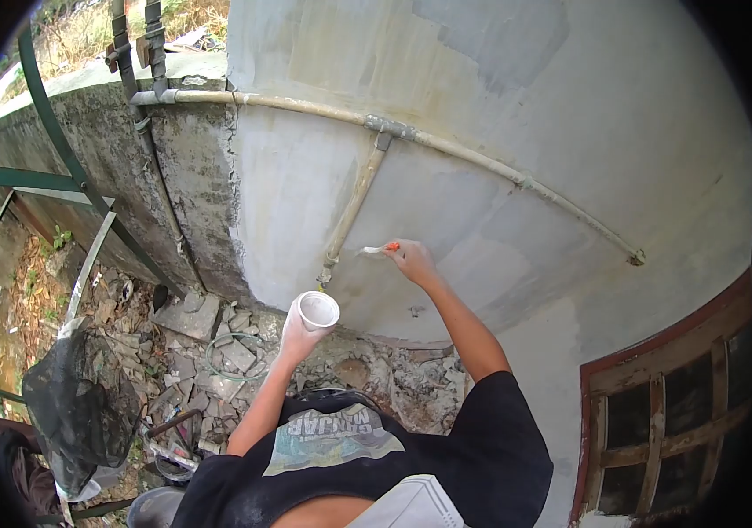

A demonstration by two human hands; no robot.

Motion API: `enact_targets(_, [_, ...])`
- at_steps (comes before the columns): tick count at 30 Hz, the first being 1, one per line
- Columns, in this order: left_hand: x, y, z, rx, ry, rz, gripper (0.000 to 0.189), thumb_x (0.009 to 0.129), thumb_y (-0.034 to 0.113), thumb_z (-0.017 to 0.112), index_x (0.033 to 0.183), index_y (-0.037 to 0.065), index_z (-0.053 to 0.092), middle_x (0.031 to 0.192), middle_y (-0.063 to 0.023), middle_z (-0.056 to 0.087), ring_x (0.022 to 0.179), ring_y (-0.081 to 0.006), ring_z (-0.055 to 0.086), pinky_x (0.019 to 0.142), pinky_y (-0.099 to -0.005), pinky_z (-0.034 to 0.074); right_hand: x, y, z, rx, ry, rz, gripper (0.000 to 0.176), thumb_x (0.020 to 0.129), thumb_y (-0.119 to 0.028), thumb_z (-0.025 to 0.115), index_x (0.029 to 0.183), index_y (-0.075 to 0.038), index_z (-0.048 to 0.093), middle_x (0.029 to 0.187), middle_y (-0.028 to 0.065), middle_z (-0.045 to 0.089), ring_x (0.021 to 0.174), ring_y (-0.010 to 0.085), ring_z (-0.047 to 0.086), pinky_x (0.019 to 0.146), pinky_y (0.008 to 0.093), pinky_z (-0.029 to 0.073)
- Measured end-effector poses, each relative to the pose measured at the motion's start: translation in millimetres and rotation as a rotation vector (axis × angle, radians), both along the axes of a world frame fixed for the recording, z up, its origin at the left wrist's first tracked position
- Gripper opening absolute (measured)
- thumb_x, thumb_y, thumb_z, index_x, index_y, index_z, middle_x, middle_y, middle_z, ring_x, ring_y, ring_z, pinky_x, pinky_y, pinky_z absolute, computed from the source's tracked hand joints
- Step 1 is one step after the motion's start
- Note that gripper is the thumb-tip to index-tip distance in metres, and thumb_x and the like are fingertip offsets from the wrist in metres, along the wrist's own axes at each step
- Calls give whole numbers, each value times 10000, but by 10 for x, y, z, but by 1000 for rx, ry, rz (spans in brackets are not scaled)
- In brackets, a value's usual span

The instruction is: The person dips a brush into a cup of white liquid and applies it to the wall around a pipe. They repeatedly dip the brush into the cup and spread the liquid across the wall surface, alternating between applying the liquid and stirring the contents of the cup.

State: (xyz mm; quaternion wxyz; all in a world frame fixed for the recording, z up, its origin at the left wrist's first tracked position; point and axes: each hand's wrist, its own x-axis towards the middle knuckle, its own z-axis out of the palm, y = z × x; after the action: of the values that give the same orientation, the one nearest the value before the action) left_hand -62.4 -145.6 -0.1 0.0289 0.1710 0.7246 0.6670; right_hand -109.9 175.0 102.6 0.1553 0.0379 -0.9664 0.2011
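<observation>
In the head view, the left hand (292, 334) was clamped around a white plastic cup (318, 310), held upright above the rubble. The right hand (411, 260) gripped an orange-handled paintbrush (378, 250), its bristles against the grey plastered wall (481, 176), beside a pale vertical pipe (354, 207).

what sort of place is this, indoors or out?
Outdoors, likely a yard beside a house being repaired: a patchy plastered wall with an exposed pipe, rubble on the ground, a wood-framed window. The right hand holds a brush to the wall, the left hand a cup.
</observation>
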Motion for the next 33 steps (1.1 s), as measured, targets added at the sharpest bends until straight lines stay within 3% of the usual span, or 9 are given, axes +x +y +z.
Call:
enact_targets(3, [38, -12, -9, -18, 2, 29, 704, 732, 144, 899, 1321, 18, 535, 1233, -119, 645, 1167, -239, 627, 1027, -384, 489, -84, 97, -6, 141, -10, -23, 254, 945, -371, 706, 1034, -145, 779, 878, 125, 742, 786, 337, 697, 706, 433, 533])
enact_targets(5, [80, 1, -44, 0, 16, 53, 704, 731, 228, 906, 1301, 9, 555, 1228, -172, 649, 1152, -317, 636, 998, -408, 497, -54, 115, 323, 163, 21, -69, 261, 948, -380, 702, 1037, -146, 777, 876, 125, 739, 792, 340, 699, 695, 434, 530])
enact_targets(9, [142, 47, 44, -24, -14, 65, 720, 747, 192, 894, 1336, 9, 521, 1257, -145, 645, 1178, -270, 629, 1028, -398, 485, 80, 116, 1271, 215, 51, -116, 266, 965, -386, 679, 1025, -143, 768, 923, 107, 743, 883, 340, 706, 727, 442, 534])
enact_targets(12, [163, 142, 47, -38, -1, 76, 721, 745, 197, 897, 1333, 8, 523, 1250, -145, 649, 1171, -270, 632, 1027, -398, 486, 323, -13, 2006, 288, 129, -148, 254, 959, -365, 695, 1020, -129, 766, 910, 98, 744, 815, 325, 700, 702, 424, 517])
enact_targets(15, [199, 243, 51, -49, -9, 79, 721, 743, 197, 900, 1330, 9, 527, 1244, -144, 651, 1163, -269, 635, 1025, -395, 486, 494, -46, 2306, 286, 261, -160, 240, 953, -337, 711, 1005, -108, 764, 900, 93, 742, 713, 307, 676, 662, 422, 492])
enact_targets(18, [264, 314, -81, -8, -17, 84, 714, 742, 195, 902, 1326, 11, 534, 1237, -141, 652, 1158, -265, 636, 1021, -393, 487, 694, -211, 2160, 287, 531, -96, 223, 951, -311, 718, 978, -94, 763, 866, 89, 737, 635, 297, 642, 624, 425, 465])
enact_targets(22, [411, 328, -83, -24, -35, 105, 707, 740, 188, 903, 1321, 13, 540, 1233, -138, 651, 1158, -264, 633, 1021, -392, 487, 512, -290, 1339, 13, 169, -58, 229, 951, -322, 711, 982, -104, 774, 887, 99, 751, 734, 308, 693, 705, 425, 518])
enact_targets(28, [687, 130, -185, -37, -64, 178, 710, 731, 193, 911, 1315, 12, 550, 1229, -138, 647, 1165, -265, 627, 1025, -389, 486, -265, -96, -79, 62, -93, 71, 285, 952, -377, 696, 1010, -109, 775, 935, 136, 752, 884, 353, 710, 754, 445, 536])
enact_targets(33, [918, -338, -375, -60, -102, 334, 737, 729, 219, 890, 1337, -5, 541, 1243, -185, 640, 1179, -340, 620, 1033, -416, 476, -443, -114, -244, 127, -96, 3, 304, 970, -391, 676, 998, -102, 766, 944, 156, 748, 902, 362, 707, 769, 450, 540])
